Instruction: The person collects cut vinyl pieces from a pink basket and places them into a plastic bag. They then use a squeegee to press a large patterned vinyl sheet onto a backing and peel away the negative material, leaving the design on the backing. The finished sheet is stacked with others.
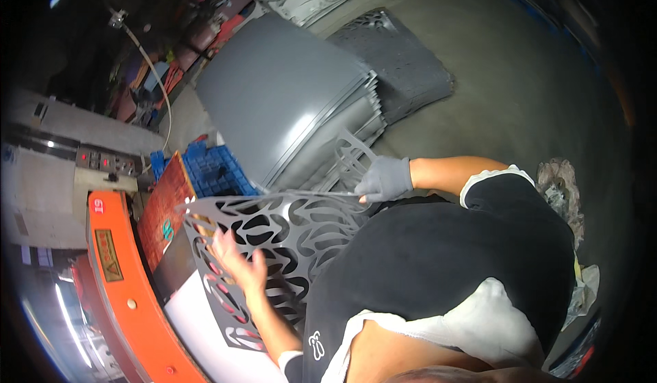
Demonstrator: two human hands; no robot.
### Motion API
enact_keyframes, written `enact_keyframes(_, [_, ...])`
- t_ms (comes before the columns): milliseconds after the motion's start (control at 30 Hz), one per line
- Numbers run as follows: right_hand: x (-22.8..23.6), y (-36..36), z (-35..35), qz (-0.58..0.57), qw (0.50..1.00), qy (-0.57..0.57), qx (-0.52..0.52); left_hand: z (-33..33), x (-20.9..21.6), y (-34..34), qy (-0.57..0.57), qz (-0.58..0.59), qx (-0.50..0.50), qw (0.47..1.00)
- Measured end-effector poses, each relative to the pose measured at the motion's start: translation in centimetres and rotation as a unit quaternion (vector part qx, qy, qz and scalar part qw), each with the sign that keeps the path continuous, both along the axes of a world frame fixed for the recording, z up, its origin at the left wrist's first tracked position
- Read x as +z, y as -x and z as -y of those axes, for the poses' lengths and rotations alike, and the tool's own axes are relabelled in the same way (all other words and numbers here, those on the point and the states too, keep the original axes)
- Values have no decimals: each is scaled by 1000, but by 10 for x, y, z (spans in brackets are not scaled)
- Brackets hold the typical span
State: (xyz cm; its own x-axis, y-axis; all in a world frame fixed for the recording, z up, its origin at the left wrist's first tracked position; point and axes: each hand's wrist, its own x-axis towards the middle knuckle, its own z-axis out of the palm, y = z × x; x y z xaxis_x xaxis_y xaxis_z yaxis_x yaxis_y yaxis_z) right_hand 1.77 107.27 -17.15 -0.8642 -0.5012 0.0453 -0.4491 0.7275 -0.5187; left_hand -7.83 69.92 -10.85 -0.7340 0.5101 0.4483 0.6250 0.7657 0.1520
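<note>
A thin grey sheet (285, 210) full of sole-shaped cut-outs stands tilted in front of my body. My bare left hand (238, 263) lies against its left part, fingers stretched and thumb apart, slightly blurred. At the sheet's far right edge, my right hand (384, 180), in a grey glove, is closed on the rim, fingers partly hidden. A looped strip of the same perforated material (356, 152) sticks up beside the glove.
An orange machine beam (126, 280) runs along my left, with a white surface (205, 325) next to it. Beyond stand a reddish-brown board (164, 208), a blue plastic crate (217, 169) and a stack of plain grey sheets (274, 89). Another perforated dark sheet (404, 68) lies on the floor.
</note>
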Motion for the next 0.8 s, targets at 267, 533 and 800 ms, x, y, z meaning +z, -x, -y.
enact_keyframes(267, [-12, -114, -206, 71, 975, 6, -209, -318, -31, 45, 438, 255, -56, 860])
enact_keyframes(533, [-29, -234, -338, 163, 871, 105, -451, -432, -129, 25, 267, 528, -252, 765])
enact_keyframes(800, [-21, -263, -466, 149, 711, 26, -686, -661, -173, 28, 44, 487, -417, 767])
